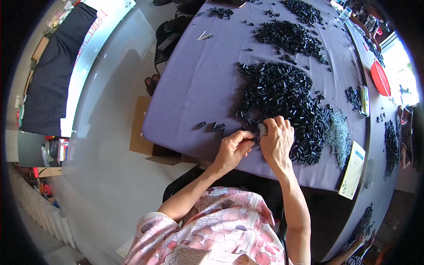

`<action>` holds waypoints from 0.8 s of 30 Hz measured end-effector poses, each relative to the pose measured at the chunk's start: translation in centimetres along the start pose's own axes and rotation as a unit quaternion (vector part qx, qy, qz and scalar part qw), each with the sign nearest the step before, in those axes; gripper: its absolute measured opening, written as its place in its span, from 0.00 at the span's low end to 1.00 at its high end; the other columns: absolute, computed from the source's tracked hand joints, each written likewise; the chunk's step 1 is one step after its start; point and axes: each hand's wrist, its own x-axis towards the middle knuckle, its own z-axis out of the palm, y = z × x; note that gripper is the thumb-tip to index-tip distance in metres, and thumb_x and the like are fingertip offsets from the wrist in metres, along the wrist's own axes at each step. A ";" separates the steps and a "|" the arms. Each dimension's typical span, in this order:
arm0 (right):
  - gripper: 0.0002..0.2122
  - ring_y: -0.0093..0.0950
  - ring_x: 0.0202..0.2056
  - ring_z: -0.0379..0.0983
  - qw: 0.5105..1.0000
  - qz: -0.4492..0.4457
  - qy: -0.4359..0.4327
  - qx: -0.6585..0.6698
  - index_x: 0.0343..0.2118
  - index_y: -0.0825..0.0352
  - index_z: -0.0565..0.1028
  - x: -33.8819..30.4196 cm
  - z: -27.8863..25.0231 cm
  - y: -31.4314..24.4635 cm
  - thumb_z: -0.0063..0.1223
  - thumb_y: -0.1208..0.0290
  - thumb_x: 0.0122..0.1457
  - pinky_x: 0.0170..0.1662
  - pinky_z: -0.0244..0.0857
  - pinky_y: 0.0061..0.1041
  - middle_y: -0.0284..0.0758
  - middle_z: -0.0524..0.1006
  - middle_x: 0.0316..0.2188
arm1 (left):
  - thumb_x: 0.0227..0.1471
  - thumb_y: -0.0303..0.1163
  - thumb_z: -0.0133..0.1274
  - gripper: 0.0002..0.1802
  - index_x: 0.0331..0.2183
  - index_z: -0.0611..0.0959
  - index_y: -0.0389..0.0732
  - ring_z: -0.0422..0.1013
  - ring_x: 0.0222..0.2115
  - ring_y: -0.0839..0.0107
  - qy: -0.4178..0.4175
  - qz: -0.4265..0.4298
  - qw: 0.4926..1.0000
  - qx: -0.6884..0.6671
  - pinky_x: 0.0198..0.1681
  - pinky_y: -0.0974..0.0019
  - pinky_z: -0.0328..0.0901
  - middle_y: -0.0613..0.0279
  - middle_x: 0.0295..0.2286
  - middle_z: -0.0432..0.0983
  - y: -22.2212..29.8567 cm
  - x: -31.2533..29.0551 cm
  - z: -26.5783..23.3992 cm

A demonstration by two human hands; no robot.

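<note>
Bare left hand (pixel 234 148) and bare right hand (pixel 277 139) at the near edge of one large heap of short, glossy black cylinders (pixel 282 88)

The left thumb and forefinger are pinched on one small dark piece (pixel 253 139), its details too small to tell. The right hand, just beside it, is bent at the fingers, with one grey cover (pixel 263 130) on a digit; whether it grips anything, I cannot tell.

The cylinders are too many to count: stubby, straight-sided, with pale glints along their sides, tumbled in every direction. The large heap spreads ahead and to the right of the hands. Farther up the smooth purple tablecloth (pixel 185 88) lie two more large heaps, one middle (pixel 289 39) and one far (pixel 304 11), plus one smaller far-left cluster (pixel 221 13). A few loose cylinders (pixel 216 126) sit left of the hands.

One heap of clear, glassy-looking small pieces (pixel 338 134) adjoins the large heap on its right. Outward from it are one pale flat booklet (pixel 352 170) and one round red plastic basket (pixel 380 77); at far left, one black cloth (pixel 51 79) lies over a white surface
</note>
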 end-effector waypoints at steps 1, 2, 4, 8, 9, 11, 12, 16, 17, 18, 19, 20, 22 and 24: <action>0.07 0.36 0.34 0.67 1.000 0.006 -0.005 -0.028 0.27 0.64 0.76 0.1 0.4 0.0 0.51 0.77 0.41 0.37 0.59 0.34 0.36 0.71 0.28 | 0.51 0.20 0.51 0.08 0.36 0.77 0.35 0.66 0.18 0.82 0.002 -0.001 1.000 0.000 0.22 0.75 0.64 0.64 0.22 0.74 0.0 0.0 0.0; 0.05 0.35 0.35 0.67 0.998 0.013 -0.011 -0.055 0.25 0.64 0.75 0.2 0.7 -0.1 0.50 0.74 0.44 0.38 0.59 0.34 0.36 0.70 0.28 | 0.50 0.19 0.52 0.08 0.36 0.77 0.35 0.66 0.18 0.81 0.006 0.004 1.000 -0.004 0.21 0.75 0.64 0.64 0.22 0.74 0.0 0.1 0.1; 0.04 0.35 0.35 0.67 0.998 0.014 -0.018 -0.062 0.24 0.64 0.75 0.4 1.0 -0.2 0.50 0.73 0.45 0.37 0.59 0.34 0.36 0.71 0.28 | 0.50 0.19 0.52 0.08 0.35 0.77 0.35 0.66 0.18 0.81 0.012 0.008 1.000 -0.008 0.21 0.75 0.64 0.64 0.23 0.75 0.0 0.2 0.0; 0.05 0.36 0.35 0.66 1.000 -0.012 -0.017 -0.011 0.27 0.64 0.74 0.6 0.7 0.6 0.50 0.75 0.44 0.38 0.58 0.34 0.37 0.70 0.28 | 0.51 0.20 0.53 0.06 0.34 0.78 0.36 0.66 0.18 0.82 0.006 -0.004 1.000 -0.018 0.22 0.76 0.64 0.65 0.21 0.75 0.3 0.2 -0.1; 0.07 0.37 0.35 0.66 0.999 -0.031 0.003 0.008 0.28 0.64 0.73 0.6 0.5 0.6 0.49 0.77 0.43 0.38 0.58 0.34 0.37 0.70 0.29 | 0.52 0.21 0.53 0.04 0.34 0.78 0.36 0.67 0.19 0.83 0.005 -0.008 1.000 -0.014 0.23 0.77 0.64 0.66 0.21 0.74 0.3 0.1 -0.2; 0.12 0.38 0.37 0.66 0.999 -0.023 0.009 0.030 0.32 0.65 0.71 0.2 -0.7 0.4 0.49 0.81 0.41 0.40 0.57 0.34 0.38 0.70 0.31 | 0.52 0.21 0.53 0.04 0.33 0.78 0.37 0.66 0.19 0.83 0.008 -0.006 1.000 -0.024 0.22 0.77 0.64 0.67 0.21 0.74 -0.3 0.1 -0.3; 0.13 0.37 0.38 0.66 0.999 -0.018 0.020 0.044 0.33 0.65 0.71 -0.2 -1.2 0.5 0.48 0.82 0.41 0.40 0.57 0.34 0.38 0.71 0.32 | 0.52 0.21 0.53 0.04 0.33 0.78 0.37 0.66 0.19 0.83 0.006 -0.005 0.999 -0.035 0.22 0.78 0.64 0.67 0.21 0.74 -0.3 0.1 -0.2; 0.18 0.46 0.34 0.69 0.972 0.008 0.003 0.235 0.35 0.69 0.69 -2.3 -2.8 0.4 0.40 0.90 0.39 0.38 0.65 0.36 0.44 0.70 0.32 | 0.51 0.21 0.54 0.06 0.34 0.79 0.37 0.66 0.19 0.84 0.005 -0.001 0.999 -0.035 0.22 0.78 0.63 0.70 0.21 0.71 -0.1 0.0 -0.4; 0.18 0.47 0.34 0.69 0.965 0.017 -0.014 0.263 0.35 0.69 0.69 -2.7 -2.8 0.5 0.40 0.91 0.39 0.38 0.65 0.36 0.44 0.70 0.31 | 0.51 0.21 0.54 0.06 0.34 0.79 0.37 0.66 0.19 0.84 0.003 -0.002 0.999 -0.035 0.22 0.78 0.63 0.70 0.21 0.71 -0.2 0.0 -0.5; 0.18 0.47 0.35 0.68 0.956 0.028 -0.030 0.290 0.36 0.70 0.69 -3.0 -3.0 0.5 0.39 0.91 0.39 0.38 0.65 0.35 0.44 0.70 0.31 | 0.52 0.21 0.54 0.06 0.35 0.79 0.37 0.66 0.19 0.84 -0.001 -0.008 0.999 -0.040 0.22 0.78 0.63 0.70 0.21 0.71 -0.4 0.1 -0.5; 0.19 0.45 0.34 0.70 0.950 0.049 -0.040 0.305 0.36 0.70 0.71 -3.4 -2.9 0.5 0.39 0.92 0.38 0.39 0.65 0.33 0.44 0.71 0.30 | 0.52 0.22 0.54 0.06 0.35 0.79 0.38 0.66 0.20 0.84 -0.005 -0.013 0.999 -0.046 0.23 0.78 0.63 0.70 0.21 0.71 -0.5 0.1 -0.5; 0.19 0.45 0.34 0.70 0.950 0.052 -0.039 0.305 0.36 0.70 0.71 -3.8 -2.7 0.6 0.39 0.92 0.38 0.39 0.65 0.33 0.44 0.71 0.30 | 0.52 0.22 0.54 0.06 0.35 0.79 0.38 0.66 0.20 0.84 -0.007 -0.014 0.999 -0.045 0.23 0.78 0.63 0.70 0.21 0.71 -0.5 0.1 -0.4; 0.19 0.41 0.35 0.72 0.915 0.104 -0.077 0.383 0.36 0.70 0.71 -4.4 -2.4 0.6 0.39 0.92 0.38 0.39 0.66 0.30 0.44 0.73 0.31 | 0.52 0.22 0.53 0.06 0.36 0.79 0.38 0.66 0.20 0.84 -0.013 -0.023 0.999 -0.038 0.23 0.78 0.63 0.71 0.21 0.71 -0.1 0.1 -0.4; 0.20 0.37 0.36 0.74 0.910 0.112 -0.081 0.391 0.37 0.70 0.72 -4.8 -2.1 0.6 0.40 0.93 0.38 0.41 0.67 0.27 0.43 0.75 0.32 | 0.53 0.23 0.53 0.06 0.36 0.79 0.38 0.66 0.19 0.84 -0.013 -0.026 0.999 -0.034 0.23 0.79 0.63 0.71 0.21 0.71 0.3 0.1 -0.4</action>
